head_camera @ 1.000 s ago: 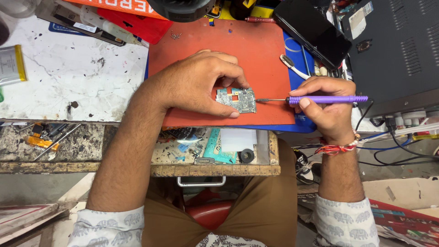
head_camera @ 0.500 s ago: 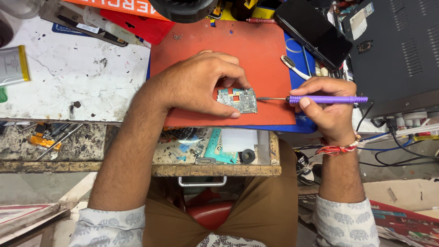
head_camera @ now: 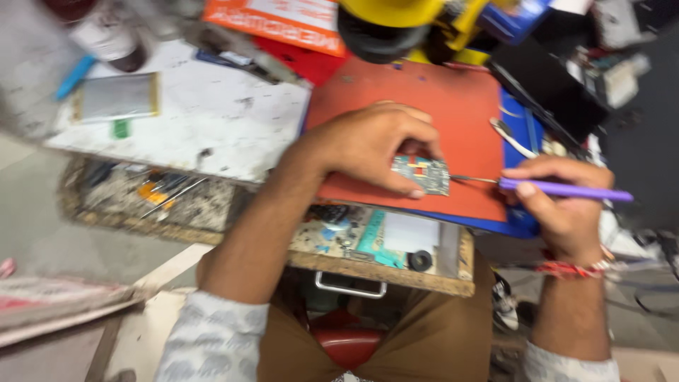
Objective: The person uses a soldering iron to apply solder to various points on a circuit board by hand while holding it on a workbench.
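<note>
My left hand (head_camera: pixel 378 145) presses a small green circuit board (head_camera: pixel 422 174) down on a red work mat (head_camera: pixel 431 99), fingers pinching its edges. My right hand (head_camera: pixel 562 205) grips a purple-handled tool (head_camera: pixel 566 189) held level, and its thin metal tip reaches the board's right edge. The picture is blurred by head motion.
An open wooden drawer (head_camera: pixel 382 244) with small parts and a black ring sits below the mat. A worn white board (head_camera: pixel 191 113) with a flat silver battery (head_camera: pixel 117 97) lies to the left. Metal tweezers (head_camera: pixel 511 138) and dark equipment (head_camera: pixel 559 85) crowd the right; a yellow and black lamp (head_camera: pixel 385 25) hangs above.
The view has swung and tilted, so everything sits shifted and blurred. Both hands keep the same hold on the board and the tool.
</note>
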